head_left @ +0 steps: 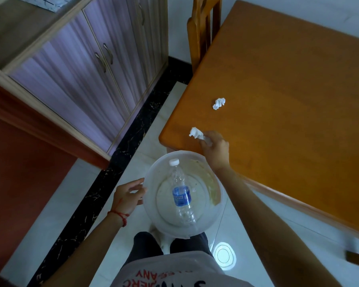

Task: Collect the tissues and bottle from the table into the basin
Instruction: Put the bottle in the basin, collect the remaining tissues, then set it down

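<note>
A translucent white basin (217, 214) is held below the table's near corner, and my left hand (129, 196) grips its left rim. A clear plastic bottle (181, 196) with a blue label and white cap lies inside the basin. My right hand (215, 149) rests on the orange wooden table (288, 96) near its corner, fingers pinched on a crumpled white tissue (195, 132). A second crumpled tissue (219, 103) lies on the table farther in, apart from my hand.
A wooden chair (203, 27) stands tucked at the table's far left side. A cabinet with purple doors (87, 65) lines the left wall. Pale floor tiles with a black border strip (120, 152) run between cabinet and table.
</note>
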The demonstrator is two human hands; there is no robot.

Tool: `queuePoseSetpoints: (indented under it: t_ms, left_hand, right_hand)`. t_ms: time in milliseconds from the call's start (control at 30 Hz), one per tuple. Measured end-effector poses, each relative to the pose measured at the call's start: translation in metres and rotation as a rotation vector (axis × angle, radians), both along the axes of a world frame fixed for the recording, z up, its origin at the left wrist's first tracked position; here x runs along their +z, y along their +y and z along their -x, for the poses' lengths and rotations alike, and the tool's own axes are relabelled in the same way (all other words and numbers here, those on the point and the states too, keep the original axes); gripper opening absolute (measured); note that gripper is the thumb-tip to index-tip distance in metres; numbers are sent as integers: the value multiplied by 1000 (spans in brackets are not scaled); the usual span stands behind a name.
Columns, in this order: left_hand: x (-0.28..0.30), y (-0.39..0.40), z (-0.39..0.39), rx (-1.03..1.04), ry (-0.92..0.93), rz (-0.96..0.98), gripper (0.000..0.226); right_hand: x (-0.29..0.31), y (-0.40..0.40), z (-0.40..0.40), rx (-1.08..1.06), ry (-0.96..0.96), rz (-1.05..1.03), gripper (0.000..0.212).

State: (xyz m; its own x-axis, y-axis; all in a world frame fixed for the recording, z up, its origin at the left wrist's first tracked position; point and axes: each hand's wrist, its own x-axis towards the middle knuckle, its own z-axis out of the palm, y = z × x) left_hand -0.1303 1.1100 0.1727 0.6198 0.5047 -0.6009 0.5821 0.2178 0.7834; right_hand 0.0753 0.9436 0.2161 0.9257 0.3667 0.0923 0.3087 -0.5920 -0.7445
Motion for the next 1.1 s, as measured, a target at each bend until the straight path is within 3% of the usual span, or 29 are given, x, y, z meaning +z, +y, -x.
queuePoseSetpoints:
  t_ms: [167,300,500,700,933,1100]
  left_hand:
    - [3,-1,4,28,-5,22,39]
    - [3,1,11,56,-13,45,40]
    - [7,6,30,119,-19,36,38]
    - [12,14,54,227,-37,48,37]
    - [20,32,81,361,-56,30,39]
    - [19,62,95,371,-76,16,38]
  right_hand:
    - [10,-11,55,99,80,0,22]
    - [0,-18,85,185,259,61,36]
    - [-1,-23,96,320,224,121,56]
    - [-13,-32,89,197,151,118,50]
    - [-22,-9,91,127,428,91,38]
    - [-29,25,100,134,480,66,31]
